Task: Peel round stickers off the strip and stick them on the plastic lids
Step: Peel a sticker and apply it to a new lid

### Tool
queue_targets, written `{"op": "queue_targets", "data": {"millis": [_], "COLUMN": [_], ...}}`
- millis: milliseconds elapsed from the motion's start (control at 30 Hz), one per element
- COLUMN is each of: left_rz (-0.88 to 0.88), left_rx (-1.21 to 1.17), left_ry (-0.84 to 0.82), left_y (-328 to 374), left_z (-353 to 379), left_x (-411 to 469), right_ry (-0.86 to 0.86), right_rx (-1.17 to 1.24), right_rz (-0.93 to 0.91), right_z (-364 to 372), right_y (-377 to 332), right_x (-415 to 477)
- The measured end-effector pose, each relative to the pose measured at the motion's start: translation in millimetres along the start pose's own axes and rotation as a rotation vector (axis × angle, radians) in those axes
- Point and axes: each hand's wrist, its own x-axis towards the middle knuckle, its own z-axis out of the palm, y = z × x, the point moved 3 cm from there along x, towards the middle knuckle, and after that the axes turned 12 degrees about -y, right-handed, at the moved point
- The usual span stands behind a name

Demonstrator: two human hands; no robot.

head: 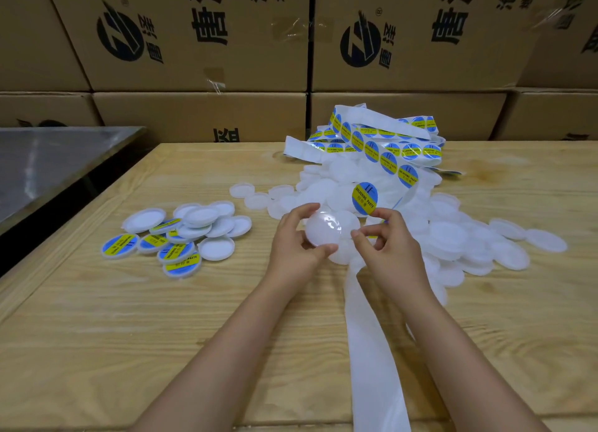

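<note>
- A plain white lid [330, 229] is gripped at its rim by the thumb and curled fingers of the left hand [296, 247], just above the wooden table [161, 334]
- A blue-and-yellow round sticker [365, 198] is pinched at its lower edge by the curled fingertips of the right hand [390, 244], just beyond the lid's far edge
- The sticker strip [385, 147] is heaped behind, on a pile of bare lids [459, 237]; its emptied backing [372, 350] is trailed under the right hand
- Stickered lids [161, 247] are gathered well to the left
</note>
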Motion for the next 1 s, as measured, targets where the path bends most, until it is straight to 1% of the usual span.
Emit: {"op": "queue_targets", "data": {"millis": [100,267,300,400,433,567,733,867,1000], "left_rz": [0.032,0.018,-0.011,-0.152,-0.184,-0.199,-0.204,-0.181,-0.168], "left_rx": [-0.143,-0.199,-0.252,-0.521,-0.545,-0.530,-0.690,-0.583,-0.603], "left_ry": [-0.110,-0.188,-0.192,-0.200,-0.214,-0.280,-0.280,-0.279,-0.260], "left_y": [4,3,1,-4,-5,-8,-7,-7,-7], "left_z": [7,11,10,8,7,7,5,3,5], "left_x": [-3,-3,-2,1,2,1,3,2,2], "right_ry": [-0.018,-0.022,-0.010,0.025,0.030,0.046,0.050,0.041,-0.007], "right_rx": [0.011,0.066,0.089,0.136,0.141,0.155,0.177,0.208,0.179], "right_rz": [0.003,0.013,0.013,-0.003,-0.010,-0.016,-0.010,-0.026,-0.037], "right_z": [1,-1,-2,-4,-4,-4,-5,-5,-4], "right_y": [1,5,5,7,7,10,7,6,5], "right_x": [0,2,3,4,4,5,7,6,7]}}
